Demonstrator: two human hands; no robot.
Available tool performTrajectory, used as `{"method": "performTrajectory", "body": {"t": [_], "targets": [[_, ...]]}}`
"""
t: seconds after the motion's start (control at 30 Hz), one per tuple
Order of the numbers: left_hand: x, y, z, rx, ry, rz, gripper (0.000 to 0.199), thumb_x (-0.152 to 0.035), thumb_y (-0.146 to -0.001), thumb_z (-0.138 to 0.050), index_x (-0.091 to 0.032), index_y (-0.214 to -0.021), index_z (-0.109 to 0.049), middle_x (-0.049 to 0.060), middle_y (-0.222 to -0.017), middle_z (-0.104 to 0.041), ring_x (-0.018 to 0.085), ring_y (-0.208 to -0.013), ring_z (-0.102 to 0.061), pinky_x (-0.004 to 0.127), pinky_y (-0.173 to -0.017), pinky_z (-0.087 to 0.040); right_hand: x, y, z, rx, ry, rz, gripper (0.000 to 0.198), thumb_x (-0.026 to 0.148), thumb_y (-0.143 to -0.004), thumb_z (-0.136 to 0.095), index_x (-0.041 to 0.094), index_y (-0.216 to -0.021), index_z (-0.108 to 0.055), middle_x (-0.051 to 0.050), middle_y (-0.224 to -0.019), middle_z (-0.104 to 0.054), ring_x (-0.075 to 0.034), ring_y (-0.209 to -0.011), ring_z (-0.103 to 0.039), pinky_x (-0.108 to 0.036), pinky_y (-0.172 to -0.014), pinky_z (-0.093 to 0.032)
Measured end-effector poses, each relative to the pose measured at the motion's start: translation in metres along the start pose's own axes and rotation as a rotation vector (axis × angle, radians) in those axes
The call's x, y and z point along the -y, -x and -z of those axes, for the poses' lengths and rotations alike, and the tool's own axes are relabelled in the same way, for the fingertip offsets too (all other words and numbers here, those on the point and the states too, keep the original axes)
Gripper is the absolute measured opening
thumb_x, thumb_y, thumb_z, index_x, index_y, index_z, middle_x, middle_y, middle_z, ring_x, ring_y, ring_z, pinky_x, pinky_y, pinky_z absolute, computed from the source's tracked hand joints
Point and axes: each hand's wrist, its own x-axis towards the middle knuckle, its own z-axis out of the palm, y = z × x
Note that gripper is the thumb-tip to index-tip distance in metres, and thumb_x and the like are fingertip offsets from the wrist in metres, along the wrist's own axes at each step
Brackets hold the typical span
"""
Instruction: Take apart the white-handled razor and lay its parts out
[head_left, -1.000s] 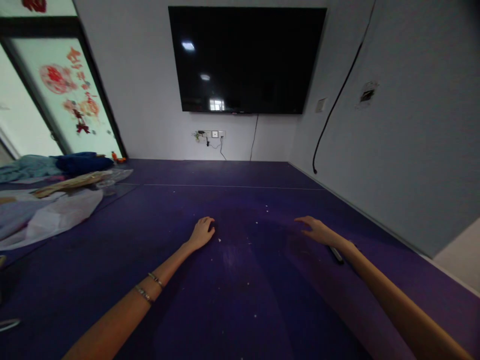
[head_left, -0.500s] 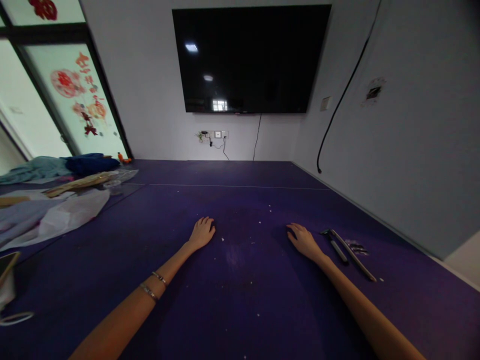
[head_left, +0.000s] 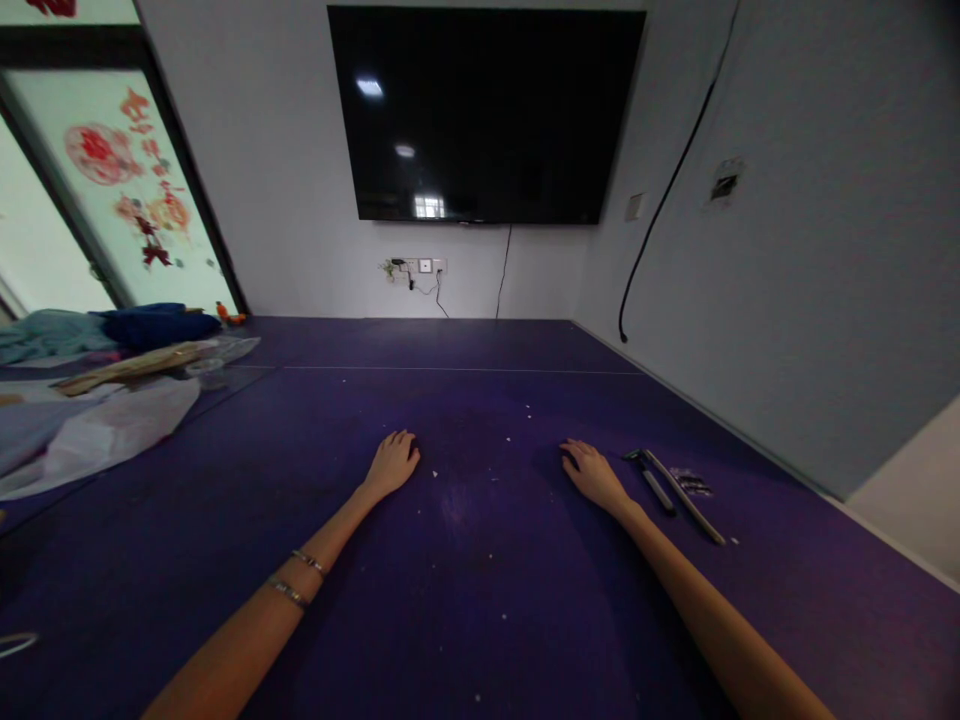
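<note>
At lower centre of the frame, the left hand (head_left: 391, 465) rests palm-down on the purple, smooth-topped counter (head_left: 540, 560), fingers loosely extended, with nothing visible in its grip. Right of centre, the right hand (head_left: 592, 475) lies likewise, fingers slightly bent and holding nothing that shows; both palms are hidden. A small white scrap (head_left: 434, 474) lies just beside the left hand, with more specks between the hands. Right of the right hand, apart from it, lie a short dark-grey rod (head_left: 658, 492) and a longer, slim beige rod (head_left: 686, 499). With both unheld and the bits loose, no handling seems under way; how much is done or left cannot be told. Farther out, crumpled translucent white sheeting (head_left: 120, 430) covers the left edge.
</note>
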Motion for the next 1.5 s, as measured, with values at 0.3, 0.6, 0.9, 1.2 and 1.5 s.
{"method": "performTrajectory", "body": {"t": [0.3, 0.6, 0.9, 1.2, 1.5], "targets": [[-0.002, -0.001, 0.002, -0.013, 0.015, 0.02, 0.036, -0.026, -0.086, -0.038, -0.01, -0.112, -0.056, 0.016, -0.122, -0.056, 0.027, -0.119, -0.046, 0.04, -0.102, -0.032, 0.004, 0.002, 0.004, 0.001, -0.033, -0.013, 0.039, 0.027, -0.086, -0.039, 0.014, -0.119, -0.057, -0.014, -0.13, -0.051, -0.026, -0.123, -0.042, -0.041, -0.1, -0.035], [-0.005, -0.004, 0.005, -0.018, 0.027, 0.048, 0.032, -0.026, -0.084, -0.038, -0.014, -0.108, -0.057, 0.012, -0.115, -0.06, 0.027, -0.108, -0.051, 0.041, -0.091, -0.04, 0.006, 0.003, 0.009, -0.028, -0.045, 0.026, 0.037, 0.025, -0.086, -0.04, 0.015, -0.117, -0.058, -0.013, -0.128, -0.053, -0.024, -0.122, -0.045, -0.04, -0.101, -0.035], [-0.004, -0.005, 0.003, -0.019, 0.022, 0.048, 0.031, -0.026, -0.084, -0.039, -0.014, -0.107, -0.057, 0.012, -0.113, -0.06, 0.026, -0.106, -0.051, 0.039, -0.09, -0.04, 0.005, 0.002, 0.009, -0.015, -0.046, 0.019, 0.037, 0.026, -0.086, -0.041, 0.013, -0.116, -0.058, -0.015, -0.128, -0.053, -0.025, -0.122, -0.045, -0.04, -0.1, -0.035], [0.005, -0.005, -0.002, -0.011, 0.043, 0.036, 0.034, -0.027, -0.085, -0.039, -0.014, -0.111, -0.056, 0.011, -0.119, -0.058, 0.025, -0.113, -0.048, 0.039, -0.095, -0.038, 0.011, 0.004, 0.013, -0.039, -0.064, -0.001, 0.036, 0.025, -0.085, -0.042, 0.014, -0.116, -0.059, -0.014, -0.128, -0.054, -0.025, -0.12, -0.047, -0.04, -0.1, -0.036], [0.011, -0.005, -0.005, -0.01, 0.042, 0.011, 0.037, -0.028, -0.085, -0.037, -0.013, -0.113, -0.056, 0.014, -0.121, -0.057, 0.027, -0.116, -0.047, 0.041, -0.099, -0.036, 0.01, 0.002, 0.009, -0.069, -0.158, -0.011, 0.035, 0.023, -0.083, -0.046, 0.015, -0.113, -0.061, -0.014, -0.126, -0.055, -0.025, -0.12, -0.048, -0.04, -0.101, -0.035]]}}
